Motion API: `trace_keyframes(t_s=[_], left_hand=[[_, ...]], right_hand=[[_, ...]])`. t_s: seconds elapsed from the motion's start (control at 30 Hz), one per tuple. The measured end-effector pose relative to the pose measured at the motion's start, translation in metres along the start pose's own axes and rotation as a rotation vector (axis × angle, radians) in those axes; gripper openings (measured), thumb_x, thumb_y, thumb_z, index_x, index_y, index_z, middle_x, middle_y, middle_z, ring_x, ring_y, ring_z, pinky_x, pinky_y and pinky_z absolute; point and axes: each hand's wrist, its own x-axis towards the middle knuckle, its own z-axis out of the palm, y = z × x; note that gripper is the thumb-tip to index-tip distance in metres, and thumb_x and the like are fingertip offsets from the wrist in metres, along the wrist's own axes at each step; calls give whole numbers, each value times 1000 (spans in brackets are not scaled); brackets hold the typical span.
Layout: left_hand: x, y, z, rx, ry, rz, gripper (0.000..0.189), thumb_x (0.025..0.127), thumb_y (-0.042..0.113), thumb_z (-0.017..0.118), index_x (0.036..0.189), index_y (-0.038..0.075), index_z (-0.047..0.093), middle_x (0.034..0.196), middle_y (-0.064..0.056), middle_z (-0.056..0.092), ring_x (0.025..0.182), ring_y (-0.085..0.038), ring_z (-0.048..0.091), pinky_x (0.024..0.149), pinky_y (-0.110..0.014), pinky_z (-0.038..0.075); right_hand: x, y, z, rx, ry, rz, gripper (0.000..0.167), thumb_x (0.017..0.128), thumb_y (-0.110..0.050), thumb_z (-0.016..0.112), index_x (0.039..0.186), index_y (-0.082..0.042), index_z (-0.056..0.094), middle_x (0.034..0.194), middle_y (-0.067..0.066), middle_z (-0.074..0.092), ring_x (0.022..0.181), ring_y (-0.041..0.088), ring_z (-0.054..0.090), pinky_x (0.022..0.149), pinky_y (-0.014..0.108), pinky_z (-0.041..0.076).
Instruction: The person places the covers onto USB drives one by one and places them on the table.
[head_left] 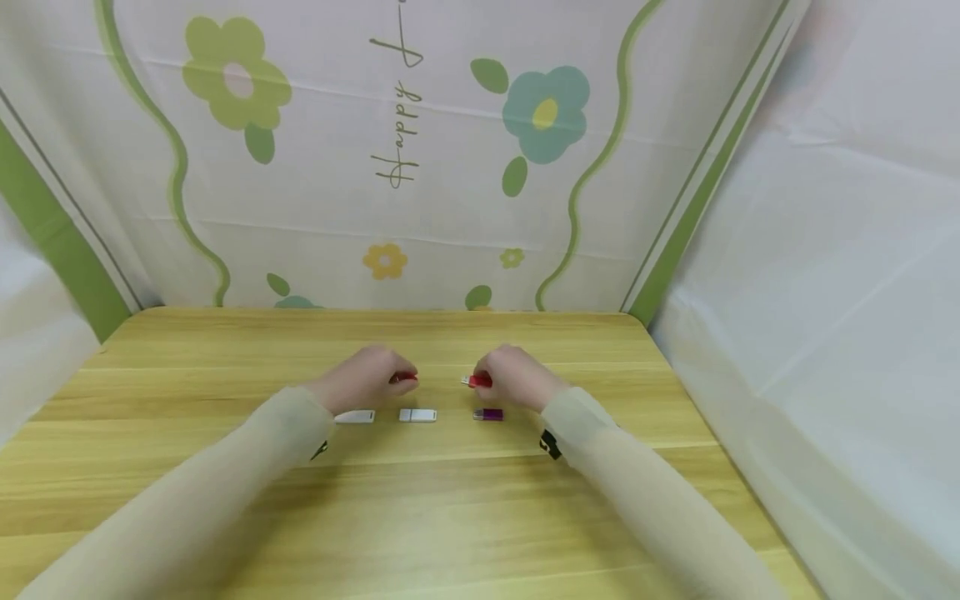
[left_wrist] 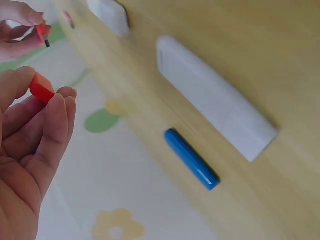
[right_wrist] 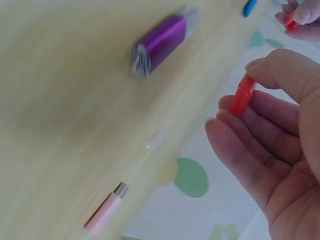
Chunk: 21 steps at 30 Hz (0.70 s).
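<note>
My left hand [head_left: 367, 373] pinches a small red cap [left_wrist: 42, 88] between thumb and fingertips, above the table. My right hand [head_left: 517, 379] pinches a red USB flash drive [head_left: 480, 381] by its body, its plug bare and pointing toward the left hand. Cap and drive are apart. On the table below the hands lie a white flash drive [head_left: 417, 415], a longer white one [head_left: 356, 417] partly behind the left wrist, and a purple flash drive [head_left: 492, 414] near the right hand.
A slim blue stick-shaped piece [left_wrist: 192, 160] lies beyond the long white drive. In the right wrist view a pink flash drive [right_wrist: 105, 212] and a small clear cap [right_wrist: 156, 141] lie near the table's far edge. A flowered cloth [head_left: 450, 167] hangs behind the table.
</note>
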Motion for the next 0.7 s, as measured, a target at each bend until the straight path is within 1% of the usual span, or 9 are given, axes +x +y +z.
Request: trace_keyframes(t_s=[0.1,0.17,0.23,0.33,0.43,0.53,0.6,0.7], left_hand=[[-16,15,-1,27,49,62,8,92,11,72,85,5,73,73,5,65,59,-2,50,58,-21,48],[-27,24,-1,54,89,111,7,90,13,74,88,6,73,76,7,66,62,-1,52,59,-20,49],[-36,31,1,97,133,159,6,88,14,76,87,9,73,76,9,64,63,-1,52,59,-19,48],[-47,40,5,131,188,233,8,87,16,77,86,10,72,75,10,62,64,-1,49,58,-18,45],[-55,47,8,163,257,316,10,84,15,80,84,10,71,74,9,61,64,-2,49,58,-15,44],[-61,54,11,185,322,395,14,80,11,83,81,10,69,72,7,60,62,-3,49,57,-13,43],[-64,59,12,187,346,424,16,79,10,83,80,10,67,72,8,59,62,-3,48,57,-12,42],[-69,64,14,170,343,439,17,80,9,82,81,12,65,73,9,58,64,-4,49,60,-13,43]], right_hand=[[-17,-9,0,28,21,-21,3,88,-14,74,88,-12,76,73,-9,63,62,6,52,59,20,46],[-28,-15,0,28,62,-70,3,88,-13,74,88,-11,76,74,-9,62,63,6,51,60,20,46],[-38,-21,1,24,111,-127,2,88,-12,74,87,-10,75,74,-8,61,64,6,50,59,18,45],[-52,-30,4,9,185,-200,2,87,-11,74,88,-10,76,76,-7,62,65,5,51,59,15,45],[-64,-39,7,23,225,-239,6,85,-10,75,91,-8,76,80,-3,66,65,8,56,61,13,46],[-73,-48,10,13,265,-295,5,85,-9,76,89,-8,74,80,-3,66,66,9,58,62,11,45],[-77,-53,11,5,294,-341,6,84,-9,76,88,-8,72,80,-3,65,67,8,58,63,9,45],[-80,-60,12,-3,333,-399,9,82,-7,78,88,-8,71,82,-3,66,70,4,57,66,8,45]])
